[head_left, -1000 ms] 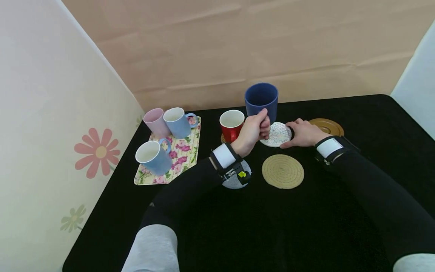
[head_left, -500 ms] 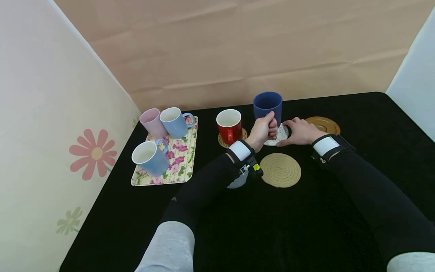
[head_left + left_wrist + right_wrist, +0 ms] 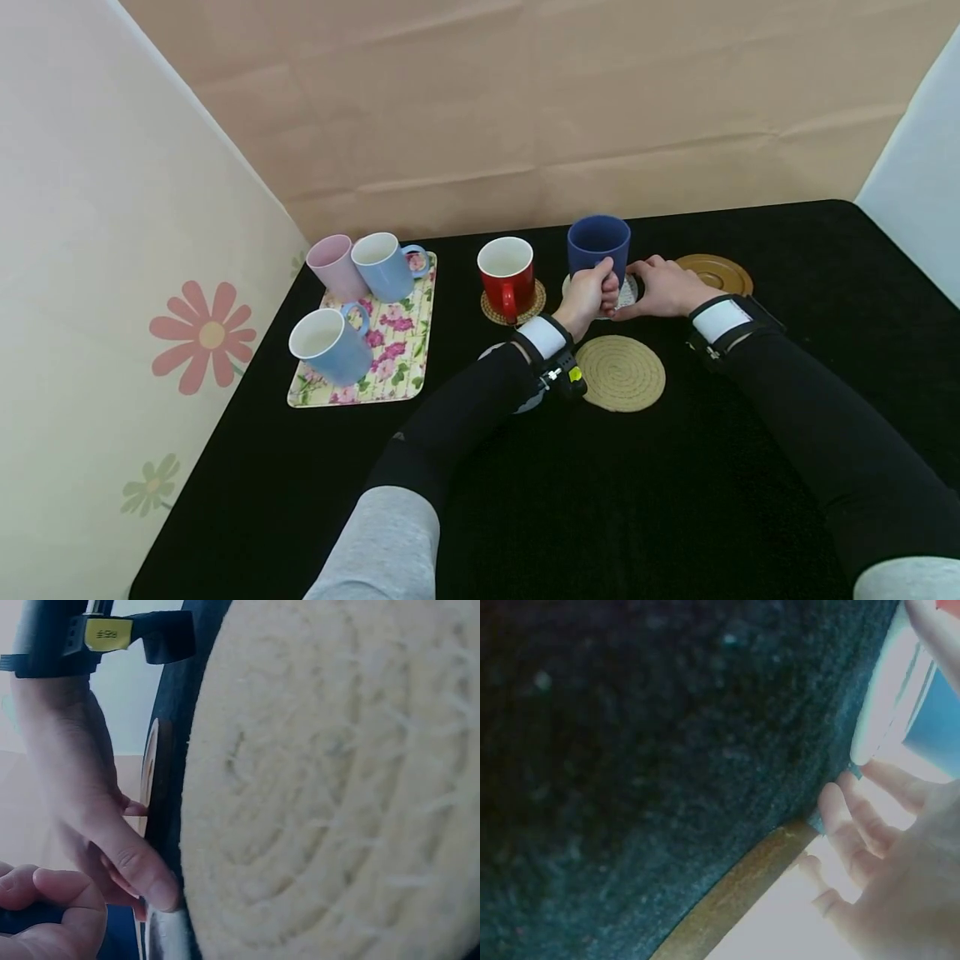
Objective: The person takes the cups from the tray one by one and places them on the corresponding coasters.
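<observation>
In the head view a dark blue mug (image 3: 588, 247) stands upright over a white round coaster (image 3: 632, 293) near the table's back. My left hand (image 3: 588, 297) grips the mug by its handle, which the fingers hide. On the coaster's right side, my right hand (image 3: 666, 289) holds the edge between thumb and fingers. The right wrist view has the fingertips right at the rim of the white coaster (image 3: 881, 705), with the blue mug (image 3: 939, 720) above it. In the left wrist view my left hand (image 3: 64, 922) has its fingers curled, the blue mug (image 3: 120, 930) behind them.
A red mug (image 3: 506, 271) sits on a woven coaster (image 3: 491, 315). At left, a floral tray (image 3: 401, 371) bears a pink mug (image 3: 335, 267) and two light blue mugs. A beige coiled mat (image 3: 621, 375), a brown round coaster (image 3: 716, 271) and a partly hidden grey coaster (image 3: 531, 403) lie around.
My left hand has brought the blue mug down and to the right, over the white coaster. The right hand has stayed at the coaster's edge.
</observation>
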Demonstrator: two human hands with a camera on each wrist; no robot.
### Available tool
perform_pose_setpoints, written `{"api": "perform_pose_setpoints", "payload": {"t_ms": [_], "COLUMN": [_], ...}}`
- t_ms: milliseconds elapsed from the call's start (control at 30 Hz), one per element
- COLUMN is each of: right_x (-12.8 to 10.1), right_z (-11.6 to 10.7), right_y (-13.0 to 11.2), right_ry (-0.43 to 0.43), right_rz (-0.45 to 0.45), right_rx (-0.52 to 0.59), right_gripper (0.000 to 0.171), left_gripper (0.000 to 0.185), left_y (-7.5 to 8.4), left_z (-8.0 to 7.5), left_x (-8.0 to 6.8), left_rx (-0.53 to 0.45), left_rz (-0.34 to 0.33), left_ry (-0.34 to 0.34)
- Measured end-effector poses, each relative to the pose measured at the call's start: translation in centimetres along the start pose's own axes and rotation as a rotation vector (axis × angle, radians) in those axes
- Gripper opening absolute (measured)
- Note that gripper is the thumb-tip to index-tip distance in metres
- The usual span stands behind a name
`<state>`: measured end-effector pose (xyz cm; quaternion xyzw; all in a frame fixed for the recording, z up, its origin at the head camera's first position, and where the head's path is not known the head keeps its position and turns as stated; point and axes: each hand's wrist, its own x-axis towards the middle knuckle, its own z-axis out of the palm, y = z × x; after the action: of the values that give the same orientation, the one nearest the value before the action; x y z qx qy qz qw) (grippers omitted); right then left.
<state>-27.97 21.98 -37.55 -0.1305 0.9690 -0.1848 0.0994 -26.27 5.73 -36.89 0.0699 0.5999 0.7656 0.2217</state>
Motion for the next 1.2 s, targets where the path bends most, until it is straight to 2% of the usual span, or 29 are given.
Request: {"api": "perform_pose_setpoints", "payload": {"t_ms": [300,467,967,1200], "right_x": [0.1,0.2,0.2,0.2], "right_z": [-0.3,-0.2,0.0,0.0], "right_y": [-0.1,0.2,0.4,0.4], "right_ry": [0.013,0.023,0.015,-0.001], "right_rz": [-0.016,-0.022,-0.012,-0.008], "right_rx": [-0.032,-0.038,-0.024,-0.014], "right_gripper": [0.083,0.081,0.077,0.076], "left_gripper": [0.049,0.049,0.049,0.049], "left_y": [-0.7,-1.1,-2.1,-2.0], "left_z": [0.3,0.5,2.2,2.4], "left_x": [-0.3,-0.3,-0.4,-0.5], "left_rx": [0.058,0.083,0.093,0.093], "left_rz": [0.011,0.042,0.084,0.095], "left_ry": [0.022,0.041,0.191,0.186]}}
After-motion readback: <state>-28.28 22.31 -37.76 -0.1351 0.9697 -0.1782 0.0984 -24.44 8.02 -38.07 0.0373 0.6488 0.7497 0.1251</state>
